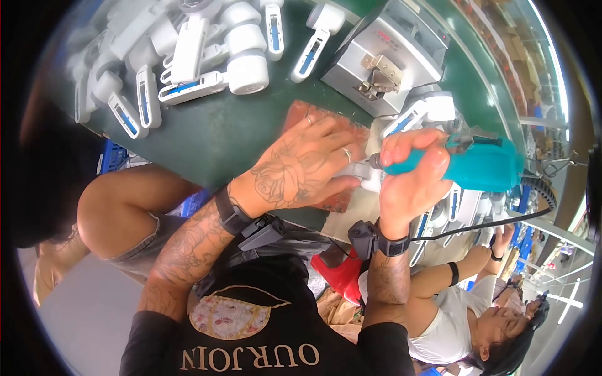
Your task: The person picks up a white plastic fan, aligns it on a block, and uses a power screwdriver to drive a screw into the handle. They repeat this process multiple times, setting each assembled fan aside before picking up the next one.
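A teal power screwdriver [486,164] is gripped at 3 o'clock by the right hand [415,166], its fingers closed around the narrow front end. The tool is held roughly level, with its nose aimed toward 9 o'clock. A small white piece [371,180] lies just below that nose and beside the left thumb, near the middle of the view — it is partly covered, so contact with the bit cannot be made out. The left hand [298,164] is laid palm down over a reddish pad [322,109], fingers bent and thumb brought toward the white piece; whether that piece is actually pinched cannot be told. Two rings (one thin, one broader) are worn on the left hand, and a black band [233,212] is strapped around its wrist.

The pad is set on a green work surface [216,138]. At 11 o'clock, white handheld devices [246,69] with blue strips are heaped; another single device [313,50] is laid apart at 12 o'clock. A grey metal machine [389,69] is placed at 1 o'clock. At 4 o'clock, a co-worker in a white top [442,332] is seen.
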### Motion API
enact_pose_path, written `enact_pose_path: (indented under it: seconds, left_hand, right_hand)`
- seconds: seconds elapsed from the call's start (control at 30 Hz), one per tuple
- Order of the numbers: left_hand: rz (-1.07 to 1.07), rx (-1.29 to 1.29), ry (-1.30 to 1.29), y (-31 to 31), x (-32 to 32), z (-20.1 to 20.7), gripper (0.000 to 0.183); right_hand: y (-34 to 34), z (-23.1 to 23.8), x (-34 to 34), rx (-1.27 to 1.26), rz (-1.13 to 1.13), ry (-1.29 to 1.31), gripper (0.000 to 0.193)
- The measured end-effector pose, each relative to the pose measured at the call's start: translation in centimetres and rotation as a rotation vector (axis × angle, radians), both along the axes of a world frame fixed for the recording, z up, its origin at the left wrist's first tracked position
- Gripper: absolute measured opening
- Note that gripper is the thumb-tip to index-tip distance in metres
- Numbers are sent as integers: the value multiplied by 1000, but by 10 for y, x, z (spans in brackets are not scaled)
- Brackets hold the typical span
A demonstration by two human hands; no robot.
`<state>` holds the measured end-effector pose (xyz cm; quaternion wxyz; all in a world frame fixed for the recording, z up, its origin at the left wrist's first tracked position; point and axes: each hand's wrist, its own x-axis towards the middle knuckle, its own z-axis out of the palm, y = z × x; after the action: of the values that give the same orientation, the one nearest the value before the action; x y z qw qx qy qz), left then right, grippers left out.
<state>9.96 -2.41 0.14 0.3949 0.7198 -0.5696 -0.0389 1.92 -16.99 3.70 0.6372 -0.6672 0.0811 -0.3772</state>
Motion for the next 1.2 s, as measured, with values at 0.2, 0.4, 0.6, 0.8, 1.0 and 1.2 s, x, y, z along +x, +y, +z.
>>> enact_pose_path:
  seconds: [0.2,0.4,0.6,0.8,1.0,1.2]
  left_hand:
    - [7,-7,-6,2,-1,-6,38]
    - [38,-77,-47,7,-4,-8,35]
    - [40,-107,-53,3,-2,-10,31]
    - [58,-111,34,9,-1,-11,27]
    - [59,-92,-42,4,-2,-9,31]
    - [36,-54,16,6,-2,-11,31]
  right_hand:
    - [1,6,6,-10,-27,93,47]
    - [-8,45,67,-204,-216,27,44]
    - [-24,19,86,-232,-143,6,40]
    - [7,39,50,-238,-161,163,41]
    - [16,25,-20,-57,-52,11,61]
    - [19,18,-27,-59,-76,15,63]
